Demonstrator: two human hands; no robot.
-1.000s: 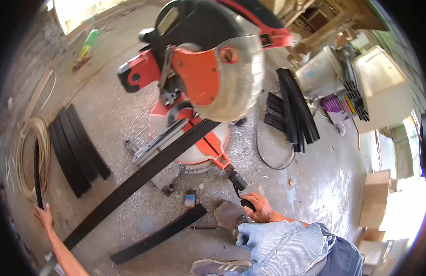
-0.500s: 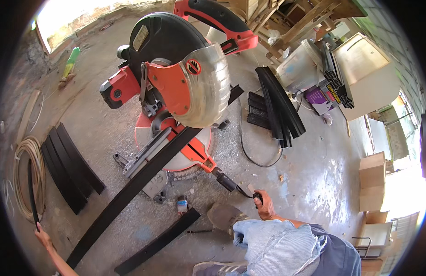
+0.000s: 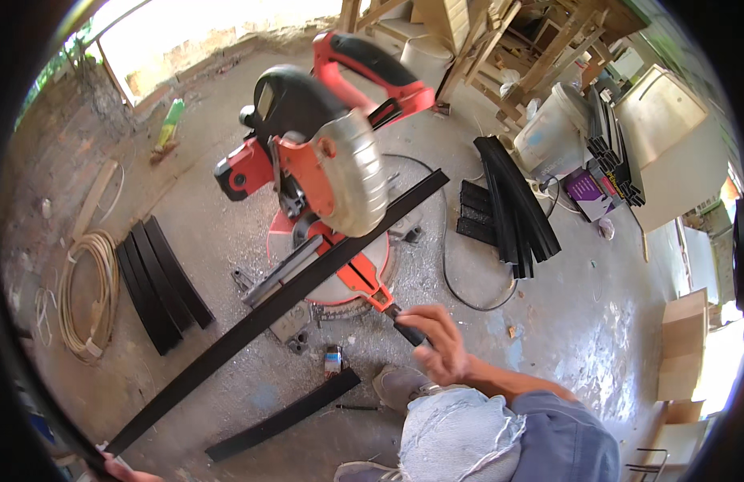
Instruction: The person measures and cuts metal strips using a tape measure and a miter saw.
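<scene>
In the head view, the long black strip (image 3: 227,351) is laid slantwise across the base of the red and black saw (image 3: 296,92), on the near side of the metal fence (image 3: 284,269), and its far end is carried out past the base. Its near end is met at the lower left rim by the left hand (image 3: 124,471), which is largely cut off; whether the strip is gripped cannot be told. The right hand (image 3: 443,345) is blurred at the base's black handle (image 3: 409,329), its fingers bent; a firm grip cannot be confirmed.

The step in hand is judged to be the lining up of the strip on the saw. For the next move, the strip would need to be held steady against the fence and the fingers kept clear of the guard (image 3: 352,173).

On the floor (image 3: 549,321), a short black strip (image 3: 284,418) and a small box (image 3: 333,361) are placed just beside a shoe (image 3: 394,387), where feet could be caught. Curved strips (image 3: 177,273) and a coil (image 3: 107,309) are seen at left; a cable (image 3: 460,296) is looped at right.
</scene>
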